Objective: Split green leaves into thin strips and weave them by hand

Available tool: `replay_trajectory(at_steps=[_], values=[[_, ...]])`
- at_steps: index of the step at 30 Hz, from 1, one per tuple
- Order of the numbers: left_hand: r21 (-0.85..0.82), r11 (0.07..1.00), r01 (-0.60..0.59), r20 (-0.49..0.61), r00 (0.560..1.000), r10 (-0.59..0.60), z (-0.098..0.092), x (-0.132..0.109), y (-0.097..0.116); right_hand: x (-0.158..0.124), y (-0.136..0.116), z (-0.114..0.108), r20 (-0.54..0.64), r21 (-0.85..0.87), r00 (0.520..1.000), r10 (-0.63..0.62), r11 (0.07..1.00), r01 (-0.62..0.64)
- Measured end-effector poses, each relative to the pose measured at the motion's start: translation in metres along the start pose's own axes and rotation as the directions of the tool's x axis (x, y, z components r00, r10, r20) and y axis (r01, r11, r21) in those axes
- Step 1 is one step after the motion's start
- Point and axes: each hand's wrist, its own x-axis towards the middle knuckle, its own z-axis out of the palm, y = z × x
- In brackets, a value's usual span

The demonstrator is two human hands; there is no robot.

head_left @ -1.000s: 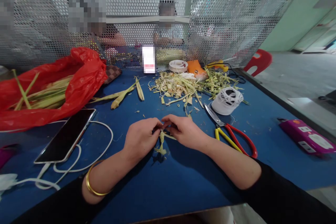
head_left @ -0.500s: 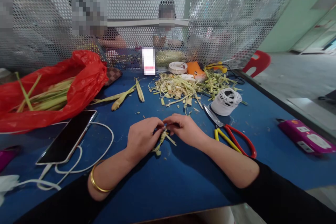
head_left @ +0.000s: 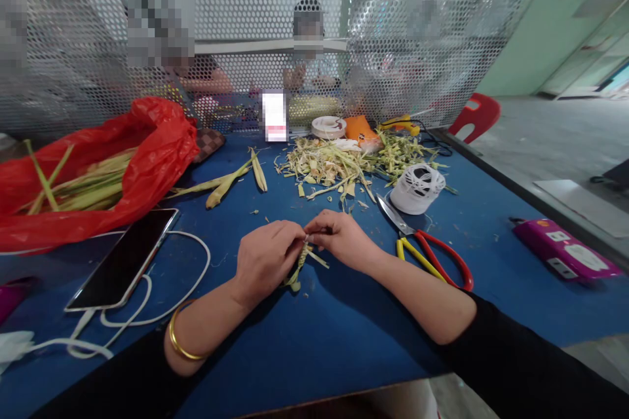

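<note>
Blue tabletop (head_left: pixel 344 347) spreads beneath your forearms, partly covered by your black sleeves (head_left: pixel 531 353). Near its middle, the plaited husk strip (head_left: pixel 297 268) is pinched at its far end by the fingertips of your left hand (head_left: pixel 268 255) and right hand (head_left: pixel 344 242), which cover the exact contact. Beyond, husk scraps (head_left: pixel 329 163) tangle indistinctly; the red plastic bag (head_left: pixel 160 144) runs off the left edge, and a perforated screen (head_left: pixel 236 6) veils people (head_left: pixel 209 80) behind.

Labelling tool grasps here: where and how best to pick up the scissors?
Likely by the red handle, coming from the right: the scissors lie flat, blades pointing away from the person, and the right forearm partly covers the yellow handle in this view.
</note>
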Motion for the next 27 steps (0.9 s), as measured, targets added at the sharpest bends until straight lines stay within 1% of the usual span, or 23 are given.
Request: replay_trajectory(at_steps=[3,7,11,13,15,18,20,22,24,26,27], values=[[-0.022,0.998,0.052,0.051,0.997,-0.051,-0.003,0.001,0.001,-0.001,-0.001,-0.002,-0.023,-0.031,1.000,0.006,0.999,-0.007],[-0.057,0.995,0.086,0.052,0.995,-0.083,-0.005,0.001,0.000,-0.001,-0.005,-0.005,-0.020,-0.069,1.000,0.025,0.997,-0.026],[-0.106,0.986,0.128,0.058,0.991,-0.123,-0.004,0.002,-0.002,-0.001,-0.009,-0.010,0.014,-0.112,0.999,0.042,0.993,-0.041],[-0.145,0.971,0.190,0.087,0.980,-0.179,-0.005,0.003,-0.003,-0.001,-0.011,-0.015,0.053,-0.144,0.997,0.059,0.988,-0.051],[-0.171,0.938,0.300,0.133,0.951,-0.280,-0.007,0.006,-0.005,-0.002,-0.013,-0.021,0.105,-0.179,0.991,0.079,0.982,-0.059],[-0.131,0.869,0.476,0.161,0.876,-0.455,-0.009,0.010,-0.012,-0.004,-0.014,-0.029,0.171,-0.224,0.981,0.089,0.973,-0.049],[-0.107,0.833,0.544,0.166,0.835,-0.524,-0.009,0.012,-0.017,-0.004,-0.014,-0.032,0.196,-0.249,0.977,0.085,0.968,-0.034],[-0.119,0.811,0.572,0.186,0.816,-0.548,-0.009,0.012,-0.020,-0.005,-0.014,-0.032,0.211,-0.247,0.975,0.071,0.969,-0.017],[-0.158,0.796,0.584,0.206,0.808,-0.552,-0.008,0.012,-0.020,-0.005,-0.015,-0.029,0.195,-0.180,0.981,0.002,0.983,0.034],[-0.213,0.771,0.600,0.230,0.798,-0.557,-0.007,0.011,-0.018,-0.005,-0.017,-0.025,0.162,-0.034,0.981,-0.108,0.993,0.115],[-0.244,0.752,0.612,0.241,0.789,-0.565,-0.007,0.011,-0.016,-0.005,-0.018,-0.022,0.152,0.054,0.978,-0.144,0.989,0.137]])
